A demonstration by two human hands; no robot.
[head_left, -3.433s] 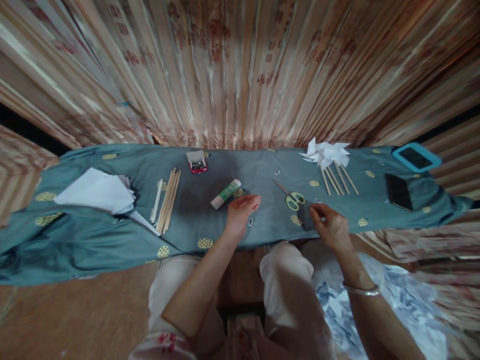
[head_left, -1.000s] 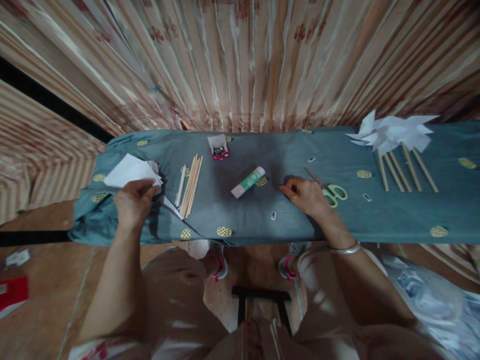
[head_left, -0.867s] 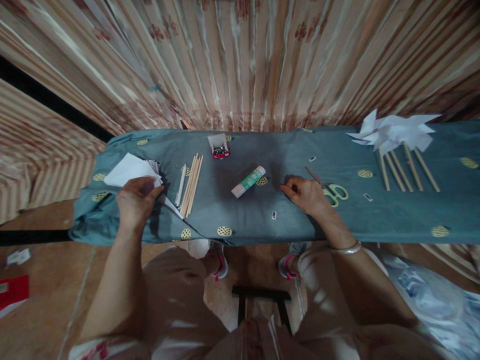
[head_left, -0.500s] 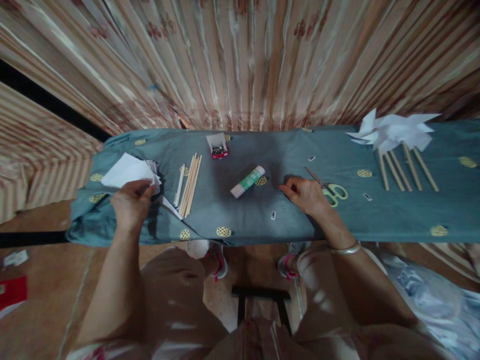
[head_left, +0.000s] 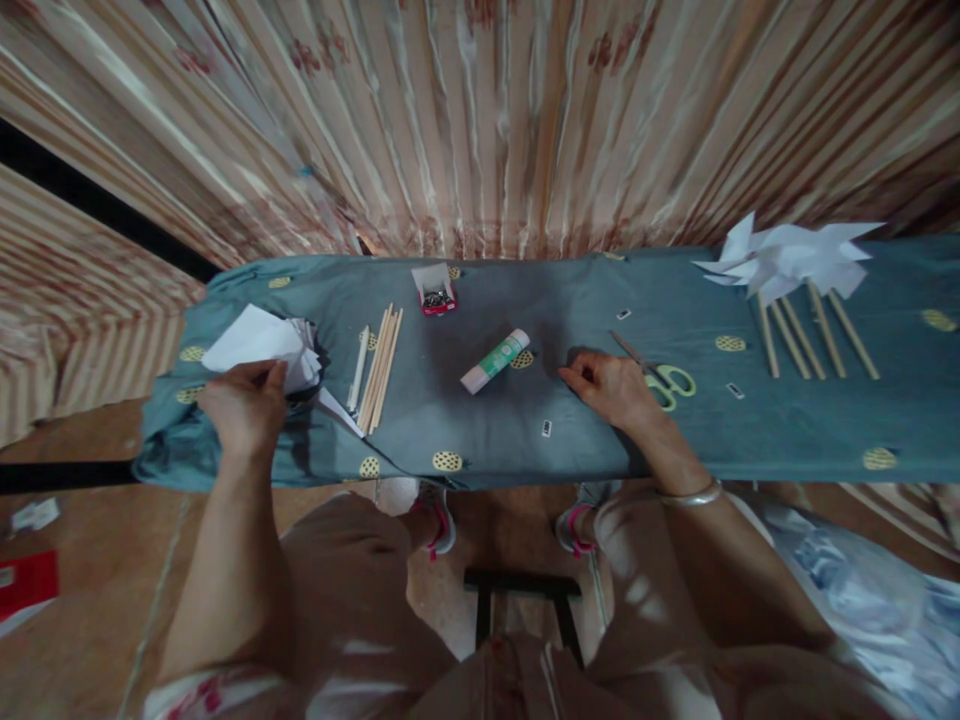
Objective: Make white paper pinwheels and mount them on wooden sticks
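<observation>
A stack of white paper sheets (head_left: 259,340) lies at the left end of the cloth-covered table. My left hand (head_left: 246,405) is at its near edge, thumb and fingers closed on the paper. How many sheets they grip is hidden. My right hand (head_left: 611,388) rests on the cloth with curled fingers, and nothing shows in them. Just right of it are scissors (head_left: 675,384) with light green handles. A green and white glue stick (head_left: 495,361) lies between my hands. Several thin wooden sticks (head_left: 381,370) and a white pen (head_left: 359,368) lie to the right of the paper.
An opened red box of small metal pins (head_left: 438,298) stands at the back. Several white paper pinwheels (head_left: 795,258) on sticks lie at the right. Small printed labels (head_left: 547,429) dot the green tablecloth (head_left: 465,440). A striped curtain (head_left: 480,120) hangs behind the table.
My left hand has shifted slightly left along the near edge of the paper stack, uncovering more of its right side. My right hand has stayed in place.
</observation>
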